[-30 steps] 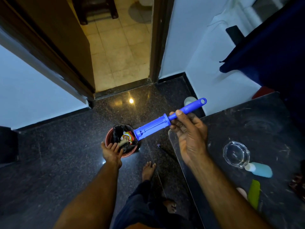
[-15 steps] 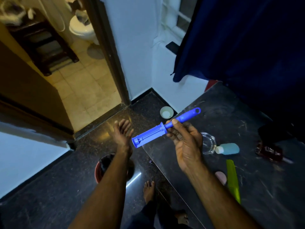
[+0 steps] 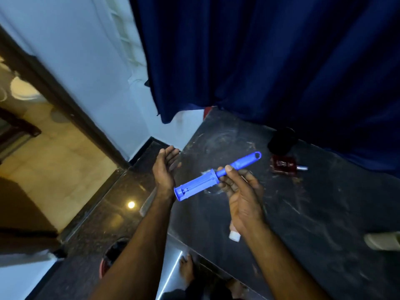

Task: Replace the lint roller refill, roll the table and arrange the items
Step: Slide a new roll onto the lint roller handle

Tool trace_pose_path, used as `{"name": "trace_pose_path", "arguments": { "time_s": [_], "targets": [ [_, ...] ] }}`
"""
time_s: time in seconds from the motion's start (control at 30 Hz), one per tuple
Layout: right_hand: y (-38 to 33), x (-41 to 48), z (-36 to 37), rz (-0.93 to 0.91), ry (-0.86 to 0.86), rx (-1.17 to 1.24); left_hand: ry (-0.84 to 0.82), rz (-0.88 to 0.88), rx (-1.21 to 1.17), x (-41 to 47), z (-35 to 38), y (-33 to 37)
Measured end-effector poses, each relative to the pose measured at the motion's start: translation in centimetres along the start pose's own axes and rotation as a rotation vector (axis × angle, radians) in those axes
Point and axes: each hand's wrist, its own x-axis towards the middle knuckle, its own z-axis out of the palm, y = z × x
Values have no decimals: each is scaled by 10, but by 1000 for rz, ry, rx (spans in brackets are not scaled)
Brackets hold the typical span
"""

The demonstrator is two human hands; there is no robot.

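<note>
My right hand grips the blue lint roller handle by its thin stem, above the dark table. The bare ribbed core carries no refill and points down-left; the hanging loop points up-right. My left hand is raised just left of the core with its fingers apart and nothing in it, near the table's left edge. A white bottle cap peeks out from under my right wrist; the rest of that bottle is hidden.
A dark red nail polish bottle lies at the table's back, beside a black round object. A pale object lies at the right edge. Blue curtain hangs behind. A red bin stands on the floor under my left arm.
My left hand rose from the red bin to beside the roller core, empty. The view swung right and up toward the table. My right hand kept hold of the handle.
</note>
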Motion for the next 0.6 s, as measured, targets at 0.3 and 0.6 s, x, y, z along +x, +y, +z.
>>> {"name": "trace_pose_path", "arguments": {
  "time_s": [0.3, 0.6],
  "targets": [
    [-63, -9, -92, -94, 214, 158, -288, 1, 240, -53, 118, -53],
    [-101, -26, -179, -234, 366, 218, -524, -47, 364, -112, 206, -109]
  ]
}}
